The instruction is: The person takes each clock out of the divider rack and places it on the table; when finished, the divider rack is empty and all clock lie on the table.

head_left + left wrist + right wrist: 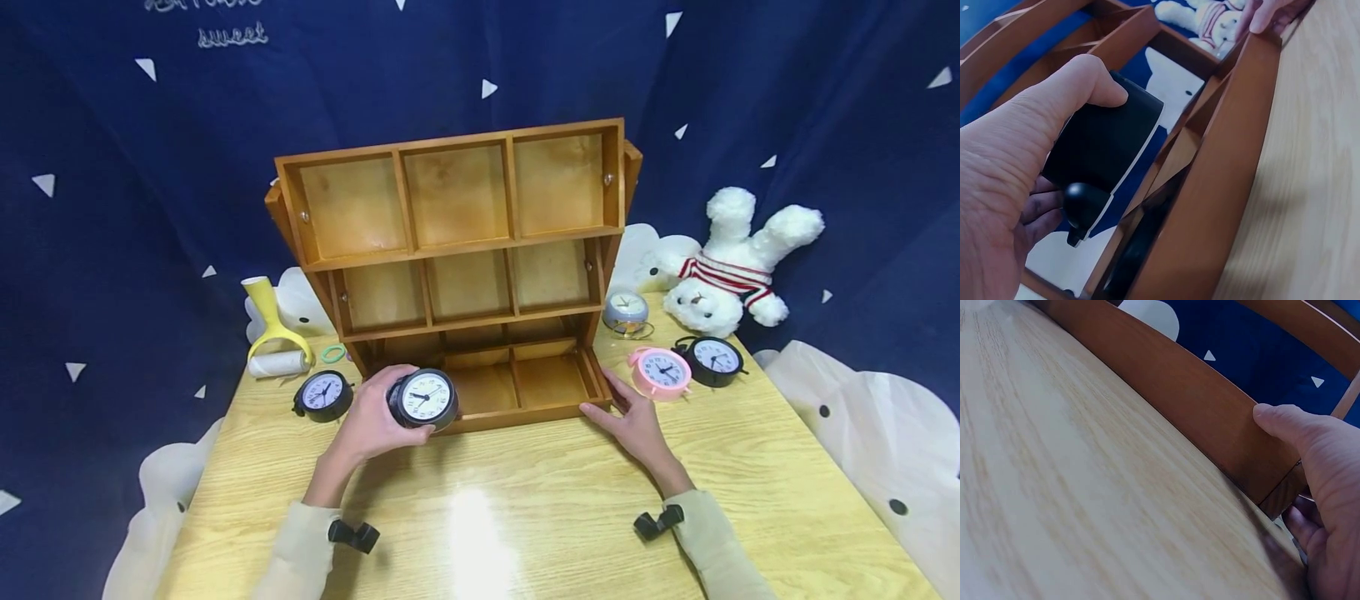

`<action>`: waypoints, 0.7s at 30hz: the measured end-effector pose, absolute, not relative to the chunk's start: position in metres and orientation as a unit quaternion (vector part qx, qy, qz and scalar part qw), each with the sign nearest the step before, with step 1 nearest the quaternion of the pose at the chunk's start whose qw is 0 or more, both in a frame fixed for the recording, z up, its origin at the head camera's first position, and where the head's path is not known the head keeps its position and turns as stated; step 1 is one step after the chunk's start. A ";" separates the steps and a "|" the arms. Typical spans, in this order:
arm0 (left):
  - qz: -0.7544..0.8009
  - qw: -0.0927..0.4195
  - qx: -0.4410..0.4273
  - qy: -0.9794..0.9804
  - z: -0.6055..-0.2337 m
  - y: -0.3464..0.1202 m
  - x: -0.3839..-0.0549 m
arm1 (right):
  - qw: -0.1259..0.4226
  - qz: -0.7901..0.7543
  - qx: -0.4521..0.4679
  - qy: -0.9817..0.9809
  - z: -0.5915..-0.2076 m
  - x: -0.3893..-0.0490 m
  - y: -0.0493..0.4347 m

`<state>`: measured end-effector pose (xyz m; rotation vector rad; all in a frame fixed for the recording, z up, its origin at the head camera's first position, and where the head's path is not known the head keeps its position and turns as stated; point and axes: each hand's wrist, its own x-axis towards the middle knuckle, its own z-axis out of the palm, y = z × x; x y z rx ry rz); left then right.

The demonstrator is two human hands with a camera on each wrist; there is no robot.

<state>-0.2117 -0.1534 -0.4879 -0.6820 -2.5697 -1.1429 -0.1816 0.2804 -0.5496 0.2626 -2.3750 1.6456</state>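
My left hand (375, 421) grips a black round alarm clock (425, 398), its white dial turned up toward the head view. The clock is over the left end of the bottom tier of a brown wooden tiered shelf (540, 410). In the left wrist view the black side of the held clock (1107, 137) shows under my thumb. A dark object (1141, 247) sits in the bottom tier below it, mostly hidden. My right hand (633, 421) grips the bottom tier's right front corner, thumb on the front board (1210, 419) and fingers round the side.
Left of the shelf lie a black alarm clock (324, 395), a yellow-handled lint roller (277, 350) and a green ring (333, 354). To the right are a grey-blue clock (626, 308), a pink alarm clock (662, 371), another black one (714, 360) and a white plush bear (735, 267).
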 end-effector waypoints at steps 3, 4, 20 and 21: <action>-0.382 0.122 -0.219 -0.890 -0.486 -0.161 -0.209 | 0.116 0.561 0.085 -0.815 -0.550 -0.181 0.280; -0.379 0.121 -0.216 -0.891 -0.486 -0.164 -0.208 | 0.116 0.560 0.082 -0.816 -0.550 -0.180 0.280; -0.379 0.142 -0.171 -0.898 -0.483 -0.205 -0.192 | 0.125 0.557 0.070 -0.818 -0.586 -0.195 0.293; -0.378 0.146 -0.167 -0.899 -0.483 -0.209 -0.191 | 0.126 0.558 0.072 -0.817 -0.585 -0.196 0.292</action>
